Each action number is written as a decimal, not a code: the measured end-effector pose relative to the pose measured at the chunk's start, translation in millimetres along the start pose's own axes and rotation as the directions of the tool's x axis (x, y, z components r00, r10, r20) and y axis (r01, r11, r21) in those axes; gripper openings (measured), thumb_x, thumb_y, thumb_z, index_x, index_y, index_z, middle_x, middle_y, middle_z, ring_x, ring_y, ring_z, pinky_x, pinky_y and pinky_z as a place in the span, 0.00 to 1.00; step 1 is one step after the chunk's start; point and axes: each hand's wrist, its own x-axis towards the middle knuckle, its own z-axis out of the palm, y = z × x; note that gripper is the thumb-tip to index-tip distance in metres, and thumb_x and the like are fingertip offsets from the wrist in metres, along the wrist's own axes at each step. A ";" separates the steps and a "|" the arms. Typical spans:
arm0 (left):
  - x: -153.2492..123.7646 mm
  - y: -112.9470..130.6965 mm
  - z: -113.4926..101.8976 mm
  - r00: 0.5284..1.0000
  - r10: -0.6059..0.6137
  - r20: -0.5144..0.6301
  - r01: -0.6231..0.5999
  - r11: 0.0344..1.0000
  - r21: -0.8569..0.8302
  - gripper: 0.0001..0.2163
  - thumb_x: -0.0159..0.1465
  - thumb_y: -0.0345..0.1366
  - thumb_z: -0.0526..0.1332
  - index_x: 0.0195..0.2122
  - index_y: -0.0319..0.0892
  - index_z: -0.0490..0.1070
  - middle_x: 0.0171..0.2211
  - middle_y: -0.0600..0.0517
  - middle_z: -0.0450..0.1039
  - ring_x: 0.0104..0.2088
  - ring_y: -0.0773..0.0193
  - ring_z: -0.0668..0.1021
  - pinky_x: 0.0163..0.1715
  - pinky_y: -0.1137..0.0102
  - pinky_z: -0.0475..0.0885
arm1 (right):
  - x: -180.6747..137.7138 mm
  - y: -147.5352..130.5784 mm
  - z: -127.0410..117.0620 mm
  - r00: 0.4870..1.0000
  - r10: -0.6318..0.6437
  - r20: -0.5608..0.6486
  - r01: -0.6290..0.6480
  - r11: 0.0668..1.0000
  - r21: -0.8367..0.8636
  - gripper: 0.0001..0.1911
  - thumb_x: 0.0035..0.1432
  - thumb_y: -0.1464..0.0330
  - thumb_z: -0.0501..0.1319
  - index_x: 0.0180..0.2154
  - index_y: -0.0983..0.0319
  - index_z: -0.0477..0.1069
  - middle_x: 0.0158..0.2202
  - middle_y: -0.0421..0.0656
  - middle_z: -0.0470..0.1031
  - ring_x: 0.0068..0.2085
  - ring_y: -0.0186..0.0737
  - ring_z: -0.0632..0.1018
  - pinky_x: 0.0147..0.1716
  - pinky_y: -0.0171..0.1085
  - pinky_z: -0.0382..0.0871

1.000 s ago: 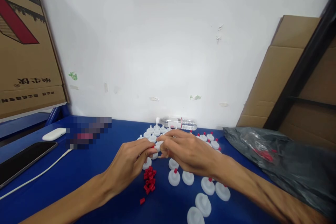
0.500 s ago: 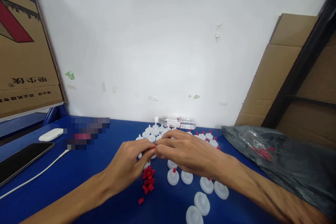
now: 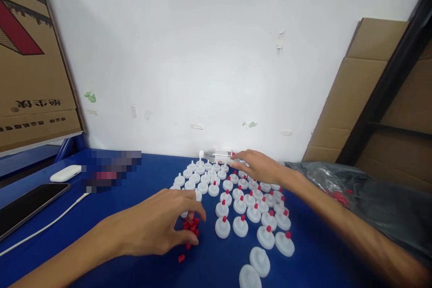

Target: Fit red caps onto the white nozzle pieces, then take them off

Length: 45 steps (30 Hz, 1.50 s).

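Above a small pile of red caps [image 3: 191,225], my left hand [image 3: 158,222] curves with thumb and index finger apart. It partly hides the caps. My right hand [image 3: 258,165] reaches toward the far rows, its thumb and fingertips apart in front of a clear plastic bottle [image 3: 219,156] lying on its side. Below that hand stand white plastic discs with spouts, many wearing red caps, such as one white disc [image 3: 222,227]. Left of these, several bare-spouted white discs [image 3: 189,184] sit in a group. Two uncapped discs [image 3: 259,261] lie at the front.
The blue table [image 3: 135,265] meets a white wall [image 3: 202,54]. On the left are a phone [image 3: 30,202], a white case [image 3: 65,173] and a cable [image 3: 43,229]. A dark plastic bag [image 3: 388,216] lies right, and a cardboard box [image 3: 37,76] stands at upper left.
My hands have separated from each other. The left has come back down to the red caps; the right has moved right and away, uncovering the rows of capped discs.
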 end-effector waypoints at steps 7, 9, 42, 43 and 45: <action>0.7 -5.4 7.1 0.996 0.075 0.043 -0.073 0.996 -0.048 0.09 0.59 0.30 0.74 0.38 0.53 0.82 0.35 0.57 0.76 0.36 0.66 0.80 0.33 0.76 0.70 | -0.4 16.1 16.9 0.989 -0.015 0.145 0.013 1.000 0.014 0.26 0.75 0.52 0.46 0.42 0.56 0.79 0.38 0.44 0.83 0.39 0.45 0.81 0.43 0.40 0.71; 2.1 -7.1 9.8 0.994 0.102 0.043 -0.100 0.993 -0.056 0.08 0.60 0.29 0.72 0.37 0.52 0.82 0.35 0.57 0.76 0.34 0.66 0.79 0.32 0.76 0.70 | -0.5 15.1 17.9 0.986 -0.011 0.164 0.011 1.000 0.006 0.27 0.74 0.50 0.47 0.40 0.56 0.79 0.36 0.43 0.82 0.37 0.45 0.81 0.42 0.39 0.70; 17.8 -27.8 39.9 0.886 0.122 -0.447 -0.044 0.982 0.181 0.10 0.74 0.32 0.55 0.49 0.46 0.75 0.41 0.54 0.78 0.28 0.67 0.79 0.28 0.72 0.69 | 3.9 -20.5 18.6 0.995 -0.086 0.059 0.080 0.992 0.098 0.26 0.76 0.53 0.43 0.49 0.57 0.77 0.49 0.45 0.82 0.49 0.48 0.80 0.48 0.42 0.68; 18.1 -28.4 40.8 0.879 0.127 -0.460 -0.044 0.982 0.185 0.10 0.74 0.32 0.55 0.49 0.47 0.75 0.41 0.54 0.78 0.28 0.67 0.79 0.27 0.72 0.69 | 3.9 -22.8 21.9 0.992 -0.108 0.066 0.100 0.989 0.111 0.26 0.76 0.53 0.44 0.48 0.57 0.77 0.48 0.44 0.82 0.48 0.47 0.80 0.48 0.42 0.69; 18.1 -29.4 42.0 0.864 0.132 -0.487 -0.042 0.981 0.192 0.10 0.74 0.32 0.55 0.49 0.47 0.76 0.41 0.54 0.79 0.27 0.68 0.79 0.26 0.73 0.68 | 3.6 -25.5 28.0 0.988 -0.134 0.073 0.123 0.983 0.133 0.25 0.76 0.54 0.45 0.45 0.57 0.78 0.44 0.43 0.83 0.44 0.46 0.81 0.46 0.42 0.70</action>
